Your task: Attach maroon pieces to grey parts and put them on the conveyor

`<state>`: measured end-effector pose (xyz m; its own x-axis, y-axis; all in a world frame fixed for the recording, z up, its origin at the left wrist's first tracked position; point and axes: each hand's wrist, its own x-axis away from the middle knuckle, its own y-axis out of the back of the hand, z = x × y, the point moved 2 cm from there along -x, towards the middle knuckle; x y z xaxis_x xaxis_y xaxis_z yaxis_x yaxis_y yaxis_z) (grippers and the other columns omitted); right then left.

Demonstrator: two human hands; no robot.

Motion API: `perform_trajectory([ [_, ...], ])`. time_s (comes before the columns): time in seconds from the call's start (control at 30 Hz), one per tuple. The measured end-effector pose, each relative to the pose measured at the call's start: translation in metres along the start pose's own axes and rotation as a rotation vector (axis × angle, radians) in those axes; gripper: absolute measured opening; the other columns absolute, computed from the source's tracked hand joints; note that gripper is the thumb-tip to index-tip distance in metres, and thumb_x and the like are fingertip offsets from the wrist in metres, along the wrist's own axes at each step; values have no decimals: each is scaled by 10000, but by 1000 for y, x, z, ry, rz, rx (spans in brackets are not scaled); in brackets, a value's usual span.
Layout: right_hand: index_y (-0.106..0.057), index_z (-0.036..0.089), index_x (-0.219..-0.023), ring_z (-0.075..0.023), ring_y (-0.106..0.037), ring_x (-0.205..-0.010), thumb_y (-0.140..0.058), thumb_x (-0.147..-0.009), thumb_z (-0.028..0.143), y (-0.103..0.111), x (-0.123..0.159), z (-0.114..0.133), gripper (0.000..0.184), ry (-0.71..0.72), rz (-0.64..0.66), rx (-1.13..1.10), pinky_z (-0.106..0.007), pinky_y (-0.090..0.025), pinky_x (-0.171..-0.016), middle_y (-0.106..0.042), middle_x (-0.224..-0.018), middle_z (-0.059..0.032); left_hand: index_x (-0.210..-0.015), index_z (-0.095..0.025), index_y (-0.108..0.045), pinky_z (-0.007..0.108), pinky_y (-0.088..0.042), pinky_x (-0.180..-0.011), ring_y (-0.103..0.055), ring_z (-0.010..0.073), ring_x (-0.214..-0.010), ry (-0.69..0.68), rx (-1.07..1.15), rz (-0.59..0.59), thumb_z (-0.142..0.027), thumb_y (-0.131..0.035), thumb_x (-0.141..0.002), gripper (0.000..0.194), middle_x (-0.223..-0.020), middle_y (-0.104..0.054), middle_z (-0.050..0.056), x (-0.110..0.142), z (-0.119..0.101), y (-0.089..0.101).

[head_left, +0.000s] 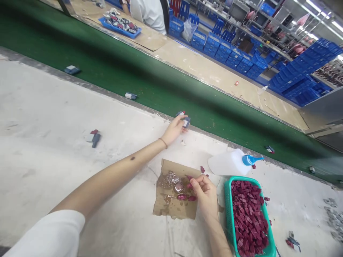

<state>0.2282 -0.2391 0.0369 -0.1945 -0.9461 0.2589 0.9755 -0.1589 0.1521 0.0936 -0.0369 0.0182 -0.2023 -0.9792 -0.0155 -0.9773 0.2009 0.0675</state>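
Observation:
My left hand (173,132) reaches out to the edge of the green belt, its fingers closed on a blue-grey and white plastic part (186,122). Just behind those fingers lies a similar part with a red tip (180,113). Over a torn cardboard piece (174,210), my right hand (207,196) pinches a small dark red plastic piece (189,177) between thumb and fingertips. More red pieces (182,197) lie on the cardboard beside a round metal cap (178,187) and a wet, shiny patch.
A green basket (228,200) of dark red pieces stands at right, behind it a white bottle (227,162) with blue nozzle, lying down. The green conveyor belt (107,80) carries scattered parts. Across it, a person in white (150,14) sits near a blue tray (134,34) of parts.

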Motion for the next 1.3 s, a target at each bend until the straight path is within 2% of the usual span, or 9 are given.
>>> perform_trajectory([
  [0.17,-605,207,-724,-148,-547,-516,-597,-870,521,-9,1,-2,346,105,116,182,-246,-423,-456,-637,-623,-9,-948,-150,-586,310,-537,-699,-678,181,-725,207,245,177,-367,-679,-787,286,-809,-712,78,68,3,26],
  [0.3,-587,224,-754,-168,-601,-599,-494,-969,383,-11,0,4,283,374,262,507,-267,-457,-561,-653,-683,-26,-890,-159,-613,334,-495,-843,-660,210,-903,286,307,242,-397,-802,-676,371,-869,-729,72,109,-2,37],
  [0.47,-535,239,-738,-175,-564,-597,-395,-1021,331,-11,-3,5,328,656,261,776,-271,-416,-563,-597,-658,-21,-991,-180,-606,309,-502,-734,-649,178,-788,365,353,202,-355,-806,-688,403,-856,-686,27,138,0,41],
  [0.57,-514,240,-736,-179,-542,-594,-390,-1025,295,-10,-3,5,319,706,248,847,-273,-399,-563,-572,-651,-16,-1145,-208,-573,287,-496,-677,-635,152,-749,422,429,191,-350,-790,-708,508,-957,-663,28,150,3,38],
  [0.73,-518,232,-753,-186,-546,-611,-361,-1033,272,-7,-1,5,323,750,274,909,-279,-411,-572,-576,-656,-26,-1113,-175,-636,305,-496,-798,-629,168,-838,502,445,247,-331,-810,-680,492,-901,-675,33,161,1,37],
  [0.93,-536,236,-761,-175,-557,-595,-358,-1034,289,-12,0,2,330,717,329,822,-275,-435,-575,-585,-642,-15,-1055,-172,-630,296,-520,-739,-635,158,-750,474,400,253,-324,-818,-659,464,-830,-678,21,165,-1,37],
  [1.07,-571,234,-758,-164,-565,-573,-424,-1010,324,-12,1,1,305,591,315,658,-269,-442,-548,-604,-635,-10,-948,-152,-595,241,-463,-524,-609,142,-604,408,359,379,-529,-644,-814,403,-754,-654,32,171,0,30],
  [1.17,-615,221,-778,-156,-583,-568,-507,-968,361,-8,2,0,259,404,239,447,-260,-464,-537,-641,-660,-13,-812,-164,-536,229,-402,-478,-532,101,-504,311,259,449,-572,-487,-900,420,-749,-627,23,176,-2,27],
  [1.3,-613,204,-732,-140,-556,-521,-586,-905,459,-6,3,-2,309,248,60,168,-238,-448,-473,-604,-608,2,-873,-183,-541,241,-409,-569,-530,131,-583,110,-28,471,-462,-397,-967,327,-711,-597,2,180,-6,27],
])
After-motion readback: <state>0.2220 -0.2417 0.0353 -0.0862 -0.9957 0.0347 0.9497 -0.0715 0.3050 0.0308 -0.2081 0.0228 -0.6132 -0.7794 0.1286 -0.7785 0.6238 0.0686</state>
